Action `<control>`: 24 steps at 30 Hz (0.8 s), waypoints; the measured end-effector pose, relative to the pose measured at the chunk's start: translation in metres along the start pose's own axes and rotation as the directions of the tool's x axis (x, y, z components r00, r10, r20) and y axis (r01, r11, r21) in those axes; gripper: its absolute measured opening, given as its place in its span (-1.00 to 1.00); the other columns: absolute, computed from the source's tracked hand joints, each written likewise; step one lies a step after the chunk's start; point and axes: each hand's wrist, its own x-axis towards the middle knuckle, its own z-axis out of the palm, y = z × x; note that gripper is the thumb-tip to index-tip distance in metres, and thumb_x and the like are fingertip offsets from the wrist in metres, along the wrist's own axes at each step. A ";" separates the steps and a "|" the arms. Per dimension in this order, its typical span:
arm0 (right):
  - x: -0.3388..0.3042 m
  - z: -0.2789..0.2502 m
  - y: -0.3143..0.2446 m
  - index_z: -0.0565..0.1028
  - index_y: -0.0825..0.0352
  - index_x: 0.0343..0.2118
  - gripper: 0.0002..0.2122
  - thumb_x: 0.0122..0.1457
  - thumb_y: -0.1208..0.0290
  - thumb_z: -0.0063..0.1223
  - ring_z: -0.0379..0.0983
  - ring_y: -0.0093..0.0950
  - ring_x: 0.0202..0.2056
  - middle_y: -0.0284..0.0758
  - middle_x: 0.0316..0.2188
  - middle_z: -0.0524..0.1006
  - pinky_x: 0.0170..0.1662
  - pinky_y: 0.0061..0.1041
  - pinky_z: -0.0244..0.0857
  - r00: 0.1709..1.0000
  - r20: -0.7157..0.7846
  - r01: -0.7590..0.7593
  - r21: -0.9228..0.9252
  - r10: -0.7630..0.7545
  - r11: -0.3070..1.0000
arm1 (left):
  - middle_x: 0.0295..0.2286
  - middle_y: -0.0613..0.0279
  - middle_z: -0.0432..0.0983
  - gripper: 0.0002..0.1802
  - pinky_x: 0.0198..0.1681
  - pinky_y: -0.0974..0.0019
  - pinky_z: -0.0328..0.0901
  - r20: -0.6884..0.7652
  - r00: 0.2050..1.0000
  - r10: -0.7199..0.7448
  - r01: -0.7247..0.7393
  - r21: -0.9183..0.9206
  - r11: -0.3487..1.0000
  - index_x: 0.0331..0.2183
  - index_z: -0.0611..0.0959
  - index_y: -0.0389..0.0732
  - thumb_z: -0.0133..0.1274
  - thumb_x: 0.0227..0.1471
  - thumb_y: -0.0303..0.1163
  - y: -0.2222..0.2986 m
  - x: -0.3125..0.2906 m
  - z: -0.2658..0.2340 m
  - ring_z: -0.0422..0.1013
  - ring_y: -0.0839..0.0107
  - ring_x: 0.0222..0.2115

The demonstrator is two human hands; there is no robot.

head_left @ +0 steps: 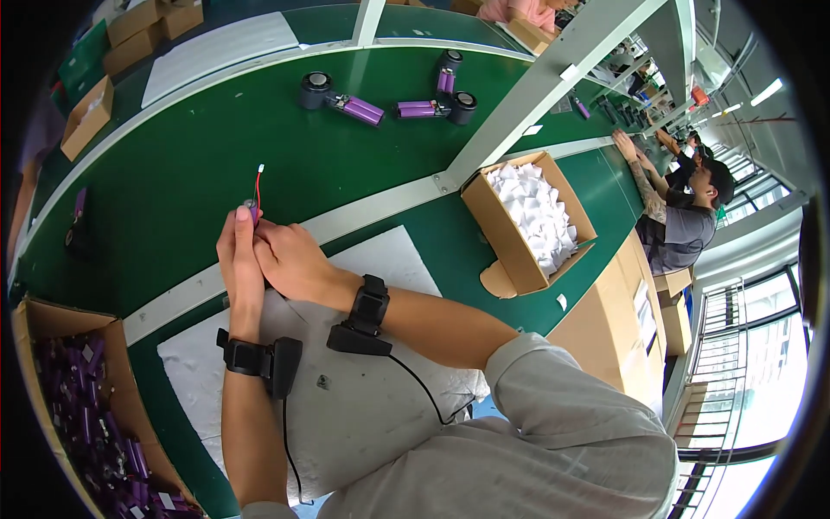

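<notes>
In front of me, over the bench, both my hands close together round a small purple battery pack point(252, 210). Only its top end shows; red and dark wires with a white connector point(261, 168) stick up from it. My left hand point(240, 251) wraps it from the left with long fingers pointing away from me. From the right, my right hand point(298, 262) presses its bent fingers against the pack, with their tips mostly hidden. Below the hands lies a white foam mat point(346, 424) with a small dark piece point(322, 381) on it.
At lower left, a carton point(130, 355) holds many purple battery packs point(86, 415). An open carton point(510, 251) of white paper pieces point(534, 212) stands right. Black round parts with purple batteries point(359, 110) lie beyond the metal rail point(380, 208). A slanted post point(553, 82) rises right. Co-workers point(687, 203) sit farther off.
</notes>
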 end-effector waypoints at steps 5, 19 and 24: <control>0.000 -0.003 0.001 0.46 0.46 -0.40 -0.77 0.13 0.44 -0.24 0.42 0.03 -0.45 0.02 -0.49 0.51 -0.36 -0.11 0.29 0.999 0.042 -0.013 -0.001 0.013 1.000 | -0.38 0.30 0.46 -0.39 -0.23 0.44 0.22 0.021 1.000 0.007 -0.007 0.023 1.000 -0.30 0.57 -0.31 -0.21 0.21 0.11 0.001 -0.001 0.000 0.31 0.54 -0.34; -0.002 -0.003 -0.001 0.43 0.45 -0.44 -0.81 0.19 0.44 -0.18 0.42 -0.07 -0.54 -0.06 -0.57 0.49 -0.47 -0.21 0.26 0.992 0.009 0.123 0.008 -0.123 0.992 | -0.56 0.43 0.33 -0.36 -0.44 0.47 0.15 -0.079 0.995 -0.065 0.053 -0.135 0.989 -0.36 0.55 -0.23 -0.30 0.22 0.18 -0.009 0.003 0.000 0.21 0.62 -0.54; -0.005 0.003 0.006 0.42 0.44 -0.41 -0.83 0.21 0.45 -0.19 0.41 -0.06 -0.54 -0.05 -0.58 0.48 -0.48 -0.19 0.25 0.993 0.016 0.117 0.048 -0.118 0.992 | -0.43 0.31 0.43 -0.30 -0.29 0.44 0.16 -0.081 0.989 -0.125 0.117 -0.100 0.988 -0.37 0.57 -0.30 -0.32 0.22 0.19 -0.004 -0.001 -0.003 0.26 0.53 -0.41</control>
